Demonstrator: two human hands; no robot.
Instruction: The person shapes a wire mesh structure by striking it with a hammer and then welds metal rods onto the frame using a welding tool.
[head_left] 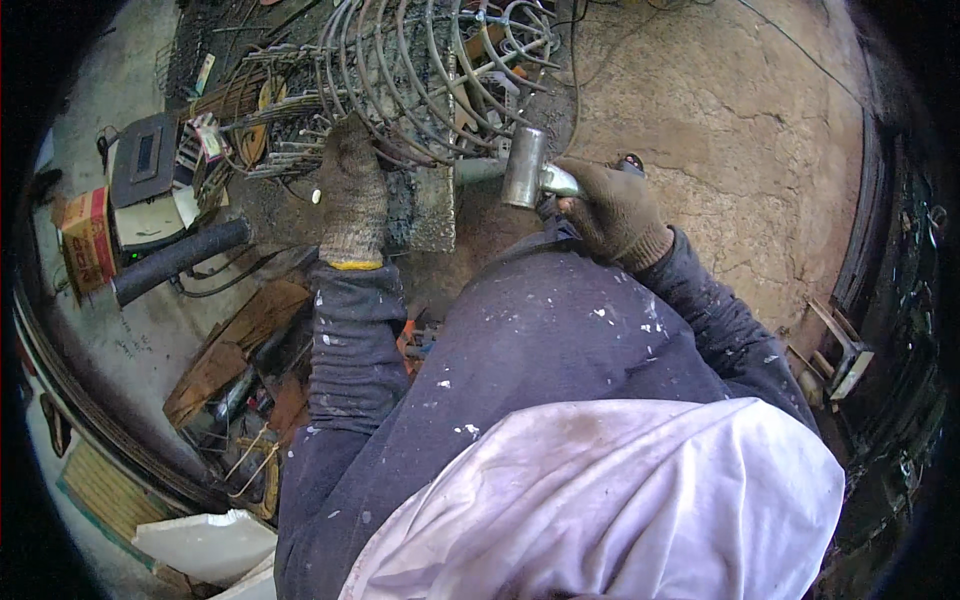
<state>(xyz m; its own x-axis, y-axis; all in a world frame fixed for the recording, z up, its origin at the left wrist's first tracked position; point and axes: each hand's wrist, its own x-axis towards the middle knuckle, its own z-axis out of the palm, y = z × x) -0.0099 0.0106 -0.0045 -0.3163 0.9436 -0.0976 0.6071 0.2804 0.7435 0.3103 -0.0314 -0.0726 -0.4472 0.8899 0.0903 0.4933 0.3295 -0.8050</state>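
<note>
A frame of curved metal rods (400, 80), bent into rings, lies over a dark, rough work table (425, 215) at the top. My left hand (352, 195), in a dirty knit glove, is closed on the near edge of this frame; its fingertips are partly hidden. In a similar glove, my right hand (615, 210) grips a hammer (524, 168) just right of the table. The hammer's thick cylindrical steel head is raised beside the frame's near end, apart from the rods as far as I can see. Its handle is mostly hidden by my hand.
Bundled straight rods (285, 115) lie left of the frame. Further left, a dark welding shield (146, 160) rests on a pale machine beside a cardboard box (88, 240) and a thick dark pipe (185, 262). Wood scraps (235, 345) lie below. A cable (800, 45) crosses the concrete floor (720, 140).
</note>
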